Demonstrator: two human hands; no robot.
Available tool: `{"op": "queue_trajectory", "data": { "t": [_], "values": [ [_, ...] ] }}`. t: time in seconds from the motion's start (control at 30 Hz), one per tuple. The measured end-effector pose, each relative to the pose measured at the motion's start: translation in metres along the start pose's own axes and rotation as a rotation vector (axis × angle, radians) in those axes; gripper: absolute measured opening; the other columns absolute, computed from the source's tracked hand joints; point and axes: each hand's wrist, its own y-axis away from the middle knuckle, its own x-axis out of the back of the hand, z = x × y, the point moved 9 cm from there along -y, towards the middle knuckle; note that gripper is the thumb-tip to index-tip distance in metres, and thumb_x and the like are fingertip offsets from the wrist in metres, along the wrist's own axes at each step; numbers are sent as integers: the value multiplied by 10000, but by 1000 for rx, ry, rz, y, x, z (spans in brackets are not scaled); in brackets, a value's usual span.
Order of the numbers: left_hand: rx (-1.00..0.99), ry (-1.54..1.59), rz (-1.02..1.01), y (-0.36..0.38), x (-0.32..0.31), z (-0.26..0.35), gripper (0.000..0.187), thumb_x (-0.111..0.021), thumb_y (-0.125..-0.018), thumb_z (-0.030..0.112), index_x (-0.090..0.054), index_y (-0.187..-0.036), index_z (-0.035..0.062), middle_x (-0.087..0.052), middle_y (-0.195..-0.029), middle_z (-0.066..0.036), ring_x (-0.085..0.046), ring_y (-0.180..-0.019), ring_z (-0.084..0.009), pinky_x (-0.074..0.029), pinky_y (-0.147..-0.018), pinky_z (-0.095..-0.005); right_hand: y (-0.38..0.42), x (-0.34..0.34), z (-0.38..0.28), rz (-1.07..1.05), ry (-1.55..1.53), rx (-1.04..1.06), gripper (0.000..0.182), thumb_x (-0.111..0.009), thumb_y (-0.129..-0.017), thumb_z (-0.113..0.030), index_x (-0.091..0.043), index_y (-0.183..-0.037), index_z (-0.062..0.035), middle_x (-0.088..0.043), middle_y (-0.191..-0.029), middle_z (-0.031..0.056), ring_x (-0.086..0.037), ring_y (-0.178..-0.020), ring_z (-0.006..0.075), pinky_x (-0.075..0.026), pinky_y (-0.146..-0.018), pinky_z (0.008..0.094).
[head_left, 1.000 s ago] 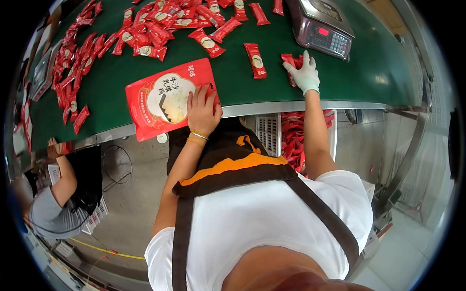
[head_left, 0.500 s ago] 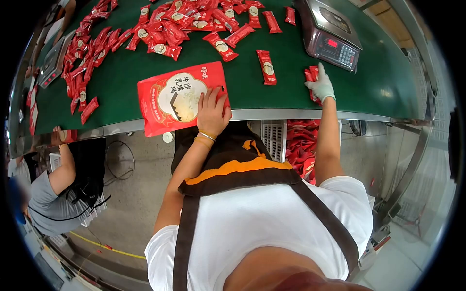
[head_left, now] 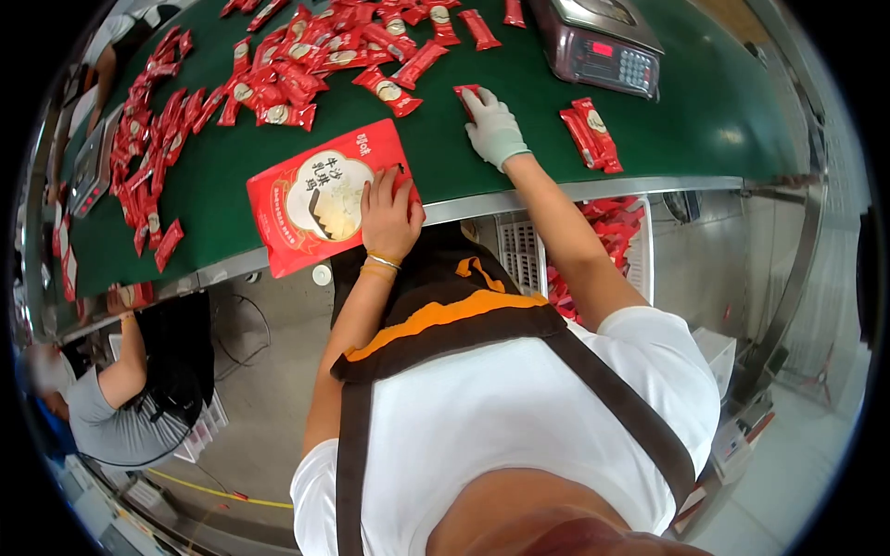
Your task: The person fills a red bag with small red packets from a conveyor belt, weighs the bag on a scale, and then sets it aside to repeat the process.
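My bare left hand (head_left: 390, 213) lies on the right side of a large red pouch (head_left: 278, 227) with a white label, its fingers slightly apart on the printed front. The pouch rests at the table's front edge and overhangs it a little. Up and to the right, my gloved right hand (head_left: 493, 130) has its fingers closed around a small red wrapped snack bar (head_left: 467, 100), mostly hidden under the hand. A few similar snack bars (head_left: 591, 136) lie close together farther right.
Many red snack bars (head_left: 306, 56) are heaped across the green table (head_left: 408, 139). A digital scale (head_left: 603, 56) stands at the back right, another scale (head_left: 95, 171) at left. Below the table is a white crate (head_left: 640, 250) with red wrappers. A co-worker in grey (head_left: 130, 417) is at left.
My right hand has moved left from the group of bars near the scale to the single bar. My left hand stays on the pouch. The camera view has shifted slightly.
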Motion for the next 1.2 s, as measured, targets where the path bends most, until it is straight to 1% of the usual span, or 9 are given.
{"op": "queue_trajectory", "data": {
  "t": [0.27,0.47,0.57,0.67,0.73,0.8,0.93,1.13,1.2],
  "values": [
    [41,-102,-131,-3,-9,0,406,-630,-839,247,-602,-1215,98,-523,-1345,-129,-469,-1285,-324,-315,-1095,-556,64,36,39,-107,-110,13,545,-661,-803,-194,-550,-1334,-139,-500,-1394,149,-501,-1221,366,-416,-1043,444],
    [92,-94,-429,-7,-27,-6,537,-612,-883,368,-522,-1367,155,-451,-1445,-140,-392,-1366,-336,-244,-1114,-611,86,121,139,434,251,-257,665,-727,-773,-402,-519,-1367,-186,-494,-1394,191,-464,-1260,392,-376,-1064,468],
    [-21,-190,-383,2,-28,5,615,-583,-902,420,-442,-1445,169,-371,-1513,-149,-318,-1415,-350,-219,-1125,-615,83,98,181,157,166,-380,736,-733,-756,-443,-459,-1410,-245,-467,-1416,201,-439,-1283,407,-342,-1079,500],
    [-69,-181,-387,9,-31,2,657,-571,-893,469,-413,-1463,184,-321,-1544,-153,-289,-1427,-349,-183,-1134,-628,89,122,148,435,521,-282,659,-727,-777,-417,-523,-1367,-206,-501,-1374,216,-487,-1236,422,-387,-1047,490],
    [-47,-153,-377,11,-28,-3,641,-578,-892,462,-433,-1449,179,-340,-1532,-153,-296,-1423,-354,-183,-1129,-634,81,127,141,488,136,-207,580,-718,-800,-385,-585,-1302,-126,-540,-1326,225,-527,-1191,419,-420,-1027,457],
    [-47,-250,-347,12,-23,-9,629,-586,-890,451,-446,-1440,180,-356,-1520,-153,-297,-1424,-358,-186,-1126,-637,69,102,123,276,-284,-149,585,-684,-839,-386,-576,-1290,-30,-552,-1322,233,-527,-1213,389,-420,-1037,428],
    [-36,-225,-336,12,-25,-8,604,-610,-877,425,-487,-1412,173,-375,-1507,-150,-303,-1420,-367,-179,-1126,-639,90,37,65,-127,-55,44,691,-696,-792,-253,-457,-1431,-149,-548,-1268,221,-517,-1171,404,-429,-1024,442],
    [-36,-162,-258,13,-9,-7,548,-632,-850,376,-557,-1340,143,-435,-1464,-142,-351,-1397,-358,-200,-1140,-599,70,17,38,-131,-112,153,674,-627,-787,-199,-434,-1433,-178,-544,-1191,196,-535,-1108,395,-470,-959,456],
    [-35,-127,-221,11,-6,-5,537,-639,-839,365,-573,-1319,134,-458,-1446,-138,-368,-1389,-350,-211,-1143,-584,49,20,34,-96,-336,1,680,-613,-789,-217,-416,-1437,-161,-521,-1227,198,-553,-1101,410,-474,-953,453]
  ]
}}
